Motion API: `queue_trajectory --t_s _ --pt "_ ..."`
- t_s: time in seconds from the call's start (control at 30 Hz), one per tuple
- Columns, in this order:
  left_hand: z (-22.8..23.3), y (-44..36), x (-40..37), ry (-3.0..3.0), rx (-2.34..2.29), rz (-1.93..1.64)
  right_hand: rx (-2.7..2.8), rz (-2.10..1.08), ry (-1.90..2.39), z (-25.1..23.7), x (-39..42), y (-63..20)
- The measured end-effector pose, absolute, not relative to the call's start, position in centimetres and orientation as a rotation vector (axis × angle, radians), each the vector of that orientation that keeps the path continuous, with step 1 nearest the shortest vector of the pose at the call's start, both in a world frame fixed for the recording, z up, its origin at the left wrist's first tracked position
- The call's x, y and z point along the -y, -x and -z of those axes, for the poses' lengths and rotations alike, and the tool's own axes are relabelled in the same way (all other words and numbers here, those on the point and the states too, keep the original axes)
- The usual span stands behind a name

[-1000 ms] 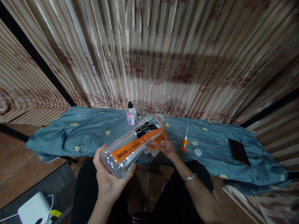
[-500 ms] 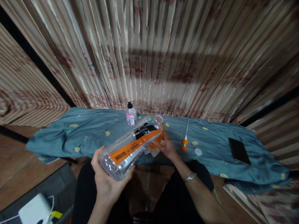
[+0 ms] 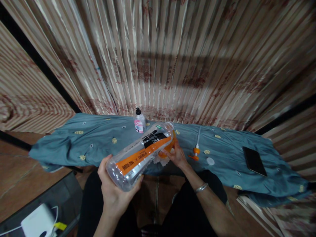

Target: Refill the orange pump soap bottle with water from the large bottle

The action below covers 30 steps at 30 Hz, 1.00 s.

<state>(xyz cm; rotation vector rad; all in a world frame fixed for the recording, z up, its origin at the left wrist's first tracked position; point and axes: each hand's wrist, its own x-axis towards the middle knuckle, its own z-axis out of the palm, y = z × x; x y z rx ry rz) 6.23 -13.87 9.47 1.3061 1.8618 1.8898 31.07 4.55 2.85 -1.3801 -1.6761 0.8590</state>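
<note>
My left hand is wrapped round the base of a large clear plastic bottle with an orange and black label. The bottle lies tilted in the air, its uncapped mouth pointing up and to the right. Behind its neck, my right hand grips an orange container, mostly hidden by the clear bottle. Crumpled white tissue shows beneath that container. An orange pump top with a clear tube lies on the cloth to the right, and a round white disc rests near it.
A small clear bottle with a black cap and pink label stands at the back of the blue-green cloth. A dark phone-like slab lies at the right. On a low dark surface at lower left sits a white device with a cable.
Both hands keep their hold and the bottle's tilt looks nearly the same. The whole view has shifted very slightly.
</note>
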Motion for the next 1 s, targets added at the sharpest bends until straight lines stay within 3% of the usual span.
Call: queue_trajectory --t_s 0.5,1.0 --pt "-9.2 -6.2 13.8 -1.297 -1.871 -1.872 1.829 -0.813 1.449 -6.4 -5.3 -31.4" --pt "-9.7 -6.6 14.2 -1.269 -1.901 -1.848 1.624 -0.860 1.388 -4.3 -4.9 -30.3"
